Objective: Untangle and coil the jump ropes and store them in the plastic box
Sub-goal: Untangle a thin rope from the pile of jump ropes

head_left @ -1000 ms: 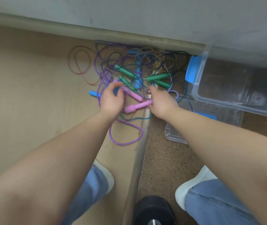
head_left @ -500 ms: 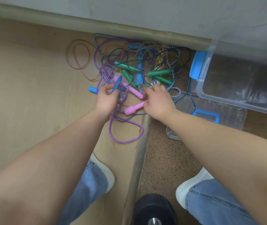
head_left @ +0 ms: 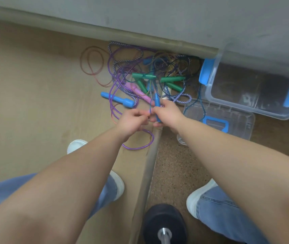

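Jump ropes (head_left: pixel 146 76) on tan floor (head_left: pixel 34 106)

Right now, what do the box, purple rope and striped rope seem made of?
The box looks like clear, glossy hard plastic: its walls are see-through. The purple rope is a smooth, shiny, translucent cord, probably PVC. The striped rope looks like matte twisted fibre, cotton or nylon perhaps, given its blue-and-white strands.

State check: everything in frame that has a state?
jump ropes, tangled pile, uncoiled
plastic box, open, no ropes inside
lid, off, flat on floor
right hand, gripping blue handle
left hand, fingers curled, hold unclear
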`<action>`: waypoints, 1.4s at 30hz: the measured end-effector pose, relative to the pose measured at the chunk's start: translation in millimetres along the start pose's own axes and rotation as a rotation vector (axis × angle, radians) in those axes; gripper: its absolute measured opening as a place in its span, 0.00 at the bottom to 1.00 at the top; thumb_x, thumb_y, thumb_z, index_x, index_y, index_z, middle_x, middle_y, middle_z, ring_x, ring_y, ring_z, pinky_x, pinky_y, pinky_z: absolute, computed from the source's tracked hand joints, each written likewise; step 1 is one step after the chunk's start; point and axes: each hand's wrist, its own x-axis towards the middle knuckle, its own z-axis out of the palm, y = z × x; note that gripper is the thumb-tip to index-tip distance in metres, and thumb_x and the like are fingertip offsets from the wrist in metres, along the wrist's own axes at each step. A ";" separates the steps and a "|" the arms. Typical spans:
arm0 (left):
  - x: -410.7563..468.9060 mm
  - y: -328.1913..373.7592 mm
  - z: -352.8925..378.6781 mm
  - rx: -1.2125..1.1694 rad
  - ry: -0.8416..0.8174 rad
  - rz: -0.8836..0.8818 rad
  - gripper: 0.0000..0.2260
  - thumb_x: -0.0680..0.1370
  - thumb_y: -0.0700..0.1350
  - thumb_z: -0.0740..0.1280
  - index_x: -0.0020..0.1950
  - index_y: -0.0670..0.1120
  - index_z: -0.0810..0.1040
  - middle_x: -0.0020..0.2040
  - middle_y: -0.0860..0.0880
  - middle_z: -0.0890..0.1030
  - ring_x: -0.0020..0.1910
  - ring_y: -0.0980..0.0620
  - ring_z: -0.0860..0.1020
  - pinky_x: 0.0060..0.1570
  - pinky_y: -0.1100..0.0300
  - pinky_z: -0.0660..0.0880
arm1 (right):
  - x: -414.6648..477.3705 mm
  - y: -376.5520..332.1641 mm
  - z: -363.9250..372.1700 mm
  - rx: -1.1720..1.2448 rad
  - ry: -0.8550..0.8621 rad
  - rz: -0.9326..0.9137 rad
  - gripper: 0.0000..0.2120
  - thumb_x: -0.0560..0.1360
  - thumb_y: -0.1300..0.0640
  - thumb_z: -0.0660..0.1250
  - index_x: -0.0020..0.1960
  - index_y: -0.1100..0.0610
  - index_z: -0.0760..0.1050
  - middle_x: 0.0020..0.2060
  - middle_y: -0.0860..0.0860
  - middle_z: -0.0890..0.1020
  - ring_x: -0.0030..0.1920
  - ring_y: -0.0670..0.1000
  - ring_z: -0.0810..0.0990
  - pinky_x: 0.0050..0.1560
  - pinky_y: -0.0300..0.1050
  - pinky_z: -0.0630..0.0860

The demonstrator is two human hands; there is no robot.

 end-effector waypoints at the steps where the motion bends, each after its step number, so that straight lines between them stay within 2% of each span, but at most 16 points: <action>1: -1.9 -3.8 -0.9 0.040 0.019 0.000 0.06 0.79 0.39 0.66 0.53 0.48 0.80 0.48 0.48 0.82 0.46 0.51 0.80 0.39 0.60 0.74 | -3.9 1.6 -3.6 0.027 0.040 0.005 0.10 0.78 0.63 0.63 0.58 0.57 0.75 0.40 0.50 0.83 0.36 0.55 0.82 0.35 0.47 0.81; 4: -3.8 -11.9 -6.3 0.093 0.107 -0.017 0.07 0.72 0.50 0.71 0.48 0.52 0.79 0.47 0.48 0.84 0.43 0.49 0.79 0.42 0.57 0.74 | -9.6 10.3 -22.9 0.004 0.190 0.047 0.17 0.78 0.65 0.59 0.65 0.54 0.68 0.49 0.53 0.79 0.36 0.55 0.83 0.38 0.50 0.83; 6: -2.5 -10.4 -9.3 0.103 0.153 -0.025 0.14 0.69 0.52 0.71 0.54 0.51 0.79 0.43 0.51 0.82 0.42 0.50 0.80 0.44 0.55 0.74 | -10.3 18.8 -36.5 -0.063 0.196 0.097 0.31 0.78 0.67 0.58 0.78 0.51 0.56 0.53 0.52 0.74 0.40 0.57 0.86 0.41 0.51 0.84; 8: 2.3 -6.7 -9.8 0.139 0.170 -0.001 0.18 0.72 0.49 0.69 0.61 0.47 0.79 0.43 0.54 0.81 0.40 0.51 0.78 0.46 0.57 0.75 | -12.9 24.6 -44.7 -0.180 0.171 0.090 0.38 0.77 0.69 0.59 0.80 0.47 0.48 0.51 0.51 0.71 0.41 0.58 0.87 0.45 0.54 0.85; 11: 10.5 3.0 -5.1 0.263 0.212 0.062 0.16 0.76 0.43 0.65 0.64 0.47 0.77 0.48 0.54 0.80 0.43 0.55 0.77 0.41 0.73 0.71 | -10.1 28.8 -48.7 -0.220 0.158 0.053 0.39 0.76 0.71 0.60 0.80 0.47 0.51 0.58 0.51 0.70 0.40 0.56 0.87 0.45 0.54 0.85; 13: 15.5 13.0 1.0 0.339 0.238 0.092 0.17 0.77 0.40 0.65 0.66 0.49 0.76 0.54 0.51 0.79 0.45 0.56 0.77 0.37 0.76 0.68 | -5.4 30.6 -48.4 -0.207 0.131 0.046 0.36 0.76 0.72 0.60 0.78 0.48 0.56 0.64 0.53 0.70 0.40 0.55 0.86 0.45 0.53 0.84; 15: 22.8 18.9 5.8 0.462 0.266 0.164 0.20 0.76 0.40 0.64 0.67 0.51 0.76 0.60 0.47 0.77 0.54 0.50 0.78 0.52 0.66 0.71 | -3.3 30.3 -46.8 -0.247 0.108 0.033 0.34 0.75 0.71 0.59 0.77 0.48 0.60 0.67 0.56 0.72 0.43 0.54 0.85 0.48 0.52 0.83; 17: 33.4 21.9 6.6 0.608 0.316 0.270 0.24 0.74 0.39 0.63 0.70 0.51 0.74 0.68 0.43 0.72 0.65 0.44 0.72 0.63 0.55 0.68 | -3.3 28.4 -46.6 -0.396 0.163 0.002 0.35 0.74 0.69 0.61 0.77 0.48 0.60 0.69 0.56 0.71 0.56 0.57 0.81 0.54 0.49 0.78; 19: 46.7 28.1 3.0 0.726 0.373 0.376 0.28 0.74 0.39 0.64 0.74 0.51 0.70 0.75 0.41 0.64 0.71 0.40 0.65 0.69 0.49 0.65 | -2.2 26.4 -47.8 -0.454 0.302 -0.054 0.34 0.74 0.67 0.60 0.78 0.48 0.60 0.71 0.56 0.67 0.66 0.59 0.73 0.63 0.48 0.71; 21: 60.8 39.6 -1.5 0.850 0.354 0.447 0.31 0.75 0.40 0.66 0.78 0.51 0.65 0.79 0.40 0.59 0.74 0.38 0.60 0.72 0.46 0.62 | -0.4 23.4 -51.2 -0.394 0.432 -0.112 0.32 0.76 0.65 0.58 0.78 0.48 0.61 0.72 0.56 0.66 0.67 0.59 0.71 0.66 0.49 0.68; 25: 80.6 59.8 -5.3 1.179 0.100 0.508 0.35 0.75 0.47 0.66 0.80 0.54 0.58 0.77 0.45 0.64 0.75 0.41 0.60 0.72 0.44 0.61 | 3.8 20.0 -56.4 -0.293 0.512 -0.250 0.25 0.77 0.61 0.57 0.72 0.45 0.66 0.62 0.53 0.76 0.59 0.57 0.76 0.62 0.53 0.74; 28: 77.1 63.4 1.3 1.299 0.012 0.634 0.34 0.73 0.61 0.61 0.79 0.56 0.60 0.70 0.44 0.69 0.69 0.40 0.65 0.66 0.42 0.63 | 4.9 16.0 -58.8 -0.273 0.518 -0.296 0.03 0.80 0.48 0.61 0.49 0.46 0.71 0.38 0.49 0.78 0.40 0.54 0.77 0.48 0.57 0.78; 32: 69.6 55.9 11.7 1.035 0.203 0.789 0.27 0.71 0.62 0.66 0.68 0.56 0.71 0.70 0.42 0.67 0.67 0.38 0.67 0.63 0.41 0.67 | 1.5 9.3 -53.5 -0.514 0.383 -0.512 0.21 0.78 0.39 0.62 0.32 0.50 0.66 0.31 0.48 0.70 0.37 0.52 0.71 0.39 0.49 0.66; 36: 56.0 63.0 19.0 0.539 0.323 0.718 0.15 0.75 0.58 0.68 0.52 0.48 0.72 0.53 0.48 0.77 0.52 0.47 0.76 0.52 0.50 0.73 | -5.5 12.3 -49.4 -0.672 0.261 -0.736 0.23 0.76 0.37 0.61 0.30 0.51 0.74 0.33 0.48 0.69 0.40 0.48 0.69 0.42 0.42 0.62; 40: 45.3 66.2 9.4 0.527 0.446 0.604 0.08 0.80 0.55 0.63 0.50 0.51 0.76 0.48 0.52 0.78 0.47 0.51 0.77 0.50 0.54 0.74 | -25.5 24.4 -64.6 -0.963 0.149 -0.737 0.20 0.79 0.45 0.64 0.33 0.54 0.77 0.34 0.49 0.70 0.44 0.53 0.72 0.45 0.44 0.68; 42: 43.0 60.5 -1.4 0.558 0.502 0.540 0.08 0.80 0.54 0.63 0.51 0.51 0.78 0.49 0.51 0.75 0.47 0.50 0.77 0.50 0.54 0.73 | -38.6 31.3 -78.1 -1.140 0.010 -0.548 0.19 0.79 0.47 0.62 0.35 0.56 0.76 0.34 0.52 0.73 0.45 0.55 0.71 0.43 0.47 0.69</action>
